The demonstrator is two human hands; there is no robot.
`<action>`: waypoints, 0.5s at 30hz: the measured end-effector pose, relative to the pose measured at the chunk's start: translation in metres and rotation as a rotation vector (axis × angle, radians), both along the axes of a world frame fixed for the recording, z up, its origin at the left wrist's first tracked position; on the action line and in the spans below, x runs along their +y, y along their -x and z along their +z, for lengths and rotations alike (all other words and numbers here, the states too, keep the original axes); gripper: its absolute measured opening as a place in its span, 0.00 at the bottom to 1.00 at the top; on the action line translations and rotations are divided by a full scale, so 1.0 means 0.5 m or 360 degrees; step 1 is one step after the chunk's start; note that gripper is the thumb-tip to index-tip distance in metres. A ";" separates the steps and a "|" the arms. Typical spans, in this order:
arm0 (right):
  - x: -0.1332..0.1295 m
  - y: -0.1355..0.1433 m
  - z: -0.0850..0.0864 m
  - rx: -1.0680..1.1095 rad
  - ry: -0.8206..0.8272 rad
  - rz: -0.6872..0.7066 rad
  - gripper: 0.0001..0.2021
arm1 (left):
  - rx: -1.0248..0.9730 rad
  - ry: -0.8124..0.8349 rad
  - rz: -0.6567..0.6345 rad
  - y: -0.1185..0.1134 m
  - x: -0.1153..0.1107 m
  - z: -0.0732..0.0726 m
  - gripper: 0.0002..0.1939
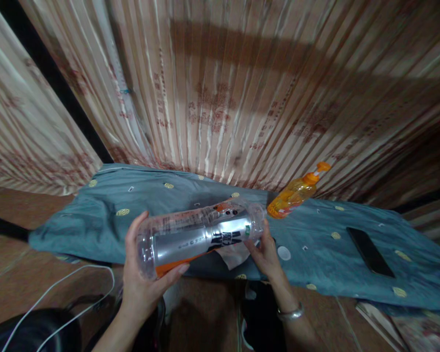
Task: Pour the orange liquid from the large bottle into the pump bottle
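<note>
A large clear plastic bottle (201,234) with a silver and orange label lies sideways between my two hands, above a cloth-covered surface. My left hand (141,278) wraps round its base end, thumb along the lower side. At the narrower neck end, my right hand (266,254) grips the bottle from below, fingers partly hidden behind it; a silver bangle (291,313) circles that wrist. A pale sheet (234,255) lies under the bottle, partly covered. Close to my right hand is a round white disc (284,253). Beyond the neck stands a pump bottle (293,195) of orange liquid.
A black phone (370,252) lies on the blue-green patterned cloth (326,259) to the right. A pleated curtain (220,98) hangs behind. Dark poles (55,83) stand at the left. A white cable (77,274) loops down at the lower left.
</note>
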State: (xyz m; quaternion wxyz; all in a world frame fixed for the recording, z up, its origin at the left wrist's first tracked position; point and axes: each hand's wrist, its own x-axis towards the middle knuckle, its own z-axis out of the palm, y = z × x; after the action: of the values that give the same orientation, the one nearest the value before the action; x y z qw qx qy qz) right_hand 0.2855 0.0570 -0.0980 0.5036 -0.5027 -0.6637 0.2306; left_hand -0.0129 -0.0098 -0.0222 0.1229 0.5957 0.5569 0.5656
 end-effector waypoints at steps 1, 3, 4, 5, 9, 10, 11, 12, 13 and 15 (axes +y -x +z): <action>0.000 0.000 0.000 0.0000 -0.0003 0.0002 0.38 | 0.0035 -0.0006 -0.0016 0.005 0.001 -0.004 0.53; 0.001 -0.001 0.001 -0.0005 -0.0010 0.0005 0.38 | 0.0075 -0.0008 -0.0026 0.012 0.002 -0.009 0.52; 0.001 -0.001 0.001 -0.0010 -0.0014 0.0005 0.38 | 0.0073 -0.0004 -0.0024 0.014 0.002 -0.010 0.52; 0.001 -0.001 0.002 -0.0015 -0.0017 0.0006 0.38 | 0.0066 -0.0004 -0.0023 0.014 0.002 -0.011 0.53; 0.000 0.000 0.002 -0.0009 -0.0017 0.0008 0.38 | 0.0055 -0.0015 -0.0028 0.009 0.002 -0.009 0.52; 0.000 0.000 0.001 -0.0004 -0.0016 0.0006 0.38 | 0.0065 -0.0018 -0.0028 0.009 0.002 -0.009 0.53; 0.000 0.000 0.000 -0.0002 -0.0015 0.0001 0.39 | 0.0076 -0.0018 -0.0028 0.010 0.002 -0.009 0.53; 0.000 0.000 0.000 -0.0004 -0.0015 -0.0004 0.39 | 0.0084 -0.0018 -0.0028 0.010 0.002 -0.008 0.53; 0.000 0.000 0.000 -0.0007 -0.0015 -0.0008 0.39 | 0.0088 -0.0023 -0.0027 0.011 0.002 -0.008 0.53; 0.000 -0.001 0.000 -0.0014 -0.0011 -0.0005 0.38 | 0.0102 -0.0032 -0.0030 0.013 0.003 -0.009 0.52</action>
State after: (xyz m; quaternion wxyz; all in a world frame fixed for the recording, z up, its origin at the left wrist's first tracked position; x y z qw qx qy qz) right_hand 0.2861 0.0571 -0.0981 0.5028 -0.5029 -0.6660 0.2253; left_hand -0.0194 -0.0085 -0.0265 0.1044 0.6201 0.5492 0.5505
